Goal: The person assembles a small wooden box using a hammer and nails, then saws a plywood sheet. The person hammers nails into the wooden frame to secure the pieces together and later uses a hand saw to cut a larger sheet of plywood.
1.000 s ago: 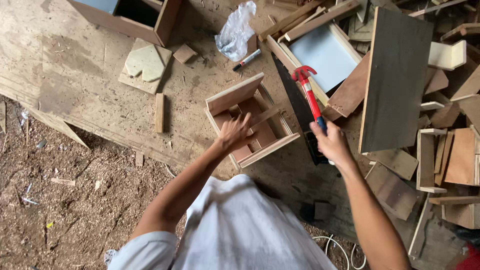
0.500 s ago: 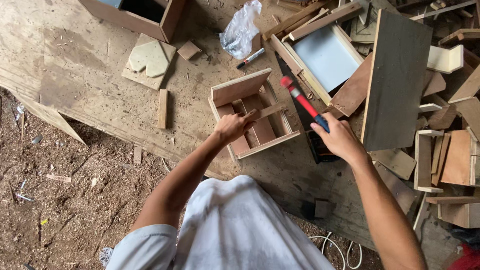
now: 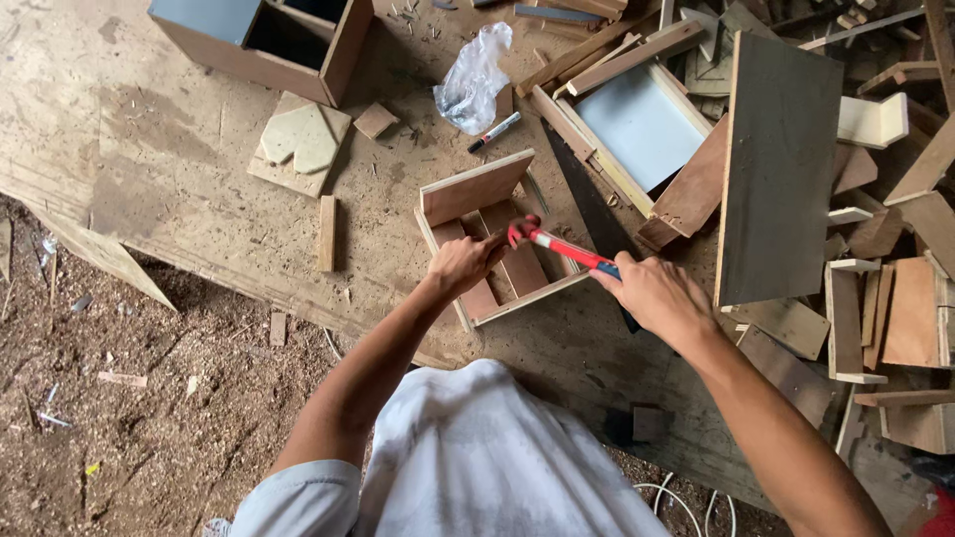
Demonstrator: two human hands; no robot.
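1. Lying at the far left, on the worn plywood work surface (image 3: 149, 149), a short loose wooden slat (image 3: 326, 233) is seen, well apart from both hands, with its long axis running away from the person.
2. The left hand (image 3: 464, 263) is pressed against the near left corner of the small open box of pale wooden boards (image 3: 494, 239); the fingers are curled on the box's floor and wall, but whether a nail is pinched between them cannot be told.
3. The box is found in the middle of the work surface, just ahead of the person, with one side board standing upright at its far edge and its long axis slanting from near left to far right.
4. The red steel head of the claw hammer with a red and blue handle (image 3: 557, 246) is held just beside the left fingertips, over the box interior.
5. The hammer's long axis is laid from the head at the left down to the grip at the right, so the box lies leftward of the grip.
6. The right hand (image 3: 659, 298) is wrapped firmly round the blue end of the handle; the left hand is the nearer to the box.
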